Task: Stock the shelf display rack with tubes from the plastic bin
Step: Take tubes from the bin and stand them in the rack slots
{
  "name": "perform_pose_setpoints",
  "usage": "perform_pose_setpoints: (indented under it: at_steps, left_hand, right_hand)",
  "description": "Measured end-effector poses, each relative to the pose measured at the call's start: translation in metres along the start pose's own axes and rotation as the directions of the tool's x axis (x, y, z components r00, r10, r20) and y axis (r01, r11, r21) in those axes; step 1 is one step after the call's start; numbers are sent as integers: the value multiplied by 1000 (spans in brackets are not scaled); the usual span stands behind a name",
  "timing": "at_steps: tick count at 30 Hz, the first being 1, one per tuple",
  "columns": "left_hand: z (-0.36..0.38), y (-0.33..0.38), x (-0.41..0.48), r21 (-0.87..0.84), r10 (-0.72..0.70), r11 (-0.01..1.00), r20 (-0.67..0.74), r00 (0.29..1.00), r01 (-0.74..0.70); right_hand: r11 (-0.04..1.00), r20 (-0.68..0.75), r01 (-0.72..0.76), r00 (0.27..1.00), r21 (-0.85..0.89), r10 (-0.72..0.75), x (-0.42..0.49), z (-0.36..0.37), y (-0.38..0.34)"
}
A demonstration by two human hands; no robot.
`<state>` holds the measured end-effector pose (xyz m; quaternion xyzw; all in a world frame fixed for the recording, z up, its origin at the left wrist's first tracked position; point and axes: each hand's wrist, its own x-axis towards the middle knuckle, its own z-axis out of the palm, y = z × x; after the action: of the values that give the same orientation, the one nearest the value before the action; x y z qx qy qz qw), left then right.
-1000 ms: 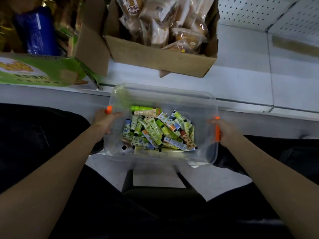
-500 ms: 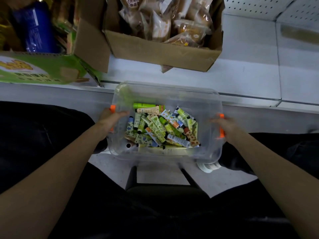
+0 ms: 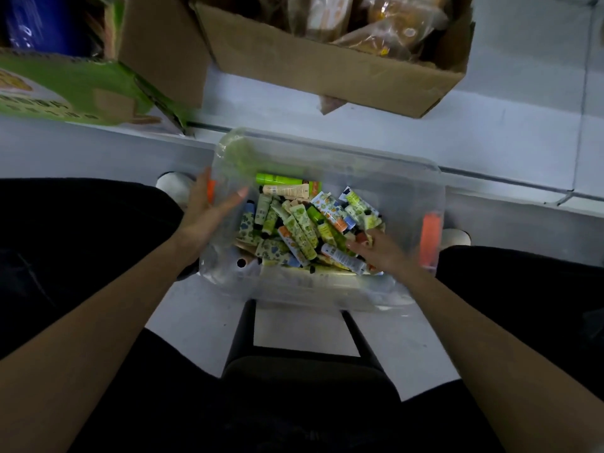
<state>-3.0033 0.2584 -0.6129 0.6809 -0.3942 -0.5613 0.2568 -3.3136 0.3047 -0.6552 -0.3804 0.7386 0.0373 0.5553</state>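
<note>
A clear plastic bin (image 3: 327, 152) with orange side latches (image 3: 429, 237) sits low in front of me, between my legs. It holds a heap of several small tubes (image 3: 294, 230), mostly green and white with printed patterns. My left hand (image 3: 209, 214) is at the bin's left rim beside the left latch, fingers straight and spread, thumb reaching over the wall. My right hand (image 3: 382, 253) is inside the bin at the right, fingertips touching the pile of tubes. No display rack is in view.
A white shelf (image 3: 490, 132) runs across behind the bin. On it stand a cardboard box (image 3: 327, 70) of bagged goods and a green carton (image 3: 65, 89). A black stool (image 3: 307, 371) is under me. My shoes (image 3: 173, 188) flank the bin.
Both hands have let go of the orange side latches. The right hand moved into the bin onto the tubes; the left hand opened at the left rim. The bin sits lower and closer.
</note>
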Motion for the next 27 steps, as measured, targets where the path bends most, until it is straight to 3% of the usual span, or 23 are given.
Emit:
perform_pose_setpoints:
  at_steps: [3, 8, 11, 17, 20, 23, 27]
  left_hand:
    - [1, -1, 1, -49, 2, 999, 4, 1000, -2]
    - [6, -3, 4, -101, -27, 995, -7, 1000, 26]
    - [6, -3, 4, -95, -37, 995, -8, 999, 36]
    - [8, -3, 4, -102, -39, 994, -10, 999, 38]
    - [7, -3, 5, -87, -54, 995, -10, 998, 53]
    - [5, -4, 4, -65, -64, 996, 2, 998, 64]
    - [5, -2, 3, -53, -53, 997, 3, 999, 53]
  right_hand:
    - [991, 43, -15, 999, 135, 9, 32, 14, 30]
    - [989, 3, -73, 997, 126, 73, 36, 21, 28]
    - [970, -11, -125, 991, 210, 130, 44, 27, 32]
    - [967, -39, -215, 974, 137, 222, 55, 36, 37]
    - [963, -12, -232, 972, 133, 236, 55, 32, 34]
    - [937, 54, -251, 968, 241, 245, 54, 25, 32]
    - [944, 103, -254, 966, 211, 237, 50, 18, 32]
